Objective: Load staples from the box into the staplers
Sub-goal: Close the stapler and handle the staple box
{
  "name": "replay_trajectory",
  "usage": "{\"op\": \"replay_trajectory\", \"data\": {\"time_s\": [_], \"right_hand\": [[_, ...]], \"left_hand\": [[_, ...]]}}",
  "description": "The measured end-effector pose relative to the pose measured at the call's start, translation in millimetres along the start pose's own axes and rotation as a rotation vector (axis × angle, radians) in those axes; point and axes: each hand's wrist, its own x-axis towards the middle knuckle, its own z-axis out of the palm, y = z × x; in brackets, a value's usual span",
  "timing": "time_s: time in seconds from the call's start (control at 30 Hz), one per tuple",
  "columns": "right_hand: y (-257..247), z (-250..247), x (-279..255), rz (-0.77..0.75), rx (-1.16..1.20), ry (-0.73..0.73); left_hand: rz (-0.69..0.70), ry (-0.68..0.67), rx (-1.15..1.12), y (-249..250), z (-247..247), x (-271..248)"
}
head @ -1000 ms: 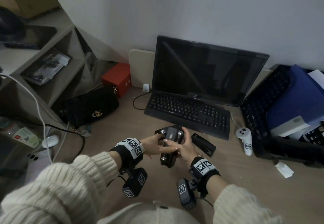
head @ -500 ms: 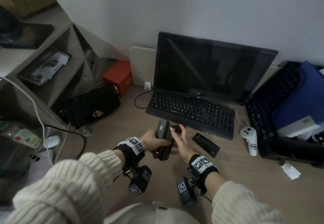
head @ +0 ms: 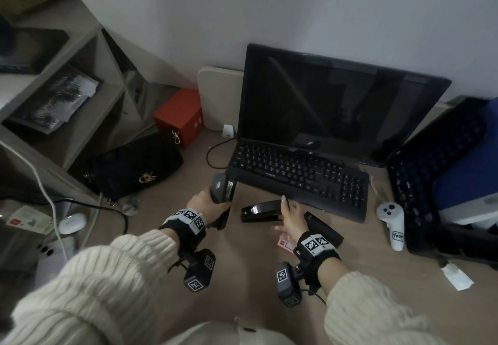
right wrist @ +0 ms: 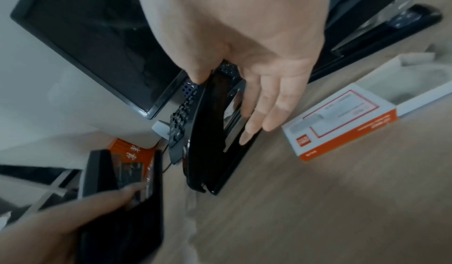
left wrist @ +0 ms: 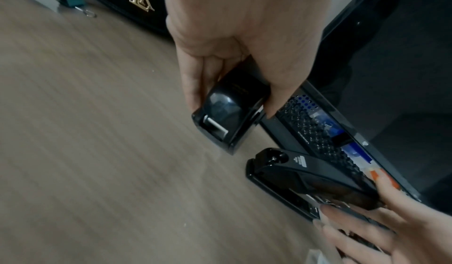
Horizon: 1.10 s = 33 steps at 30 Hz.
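My left hand [head: 208, 200] grips a black stapler [head: 222, 191] upright over the desk, left of the keyboard; in the left wrist view the fingers [left wrist: 195, 86] wrap its body [left wrist: 229, 117]. A second black stapler [head: 260, 211] lies on the desk. My right hand [head: 285, 214] pinches its near end, thumb on one side and fingers [right wrist: 259, 117] on the other of the stapler [right wrist: 210, 148]. A third stapler [head: 323, 228] lies to the right of that hand. The orange and white staple box [right wrist: 342, 125] sits with its drawer pulled out beside my right hand.
A black keyboard [head: 299, 177] and dark monitor [head: 336, 107] stand just behind the staplers. A black handbag [head: 129, 169] and red box [head: 179, 116] sit at the left, a white controller [head: 392, 223] and a second keyboard [head: 420, 172] at the right. Shelves rise at far left.
Both hands were on one stapler. My left hand has carried it off to the left, and my right hand has let go and taken hold of the second stapler on the desk.
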Motion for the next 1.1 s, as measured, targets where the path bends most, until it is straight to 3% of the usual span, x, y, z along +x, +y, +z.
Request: {"op": "replay_trajectory", "data": {"time_s": [0.13, 0.3, 0.73, 1.1], "right_hand": [[-8.6, 6.1, 12.8, 0.041, 0.014, -0.013], [-11.0, 5.7, 19.1, -0.069, -0.032, -0.057], [-22.7, 28.2, 11.1, -0.205, -0.316, -0.401], [-22.3, 36.3, 3.6, -0.146, -0.366, -0.241]], "left_hand": [[-0.012, 0.0, -0.018, -3.4, 7.0, 7.0], [0.026, 0.036, 0.046, -3.8, 12.7, 7.5], [0.035, -0.014, 0.118, -11.6, 21.8, -0.3], [0.033, -0.007, 0.227, -6.9, 25.1, -4.9]]}}
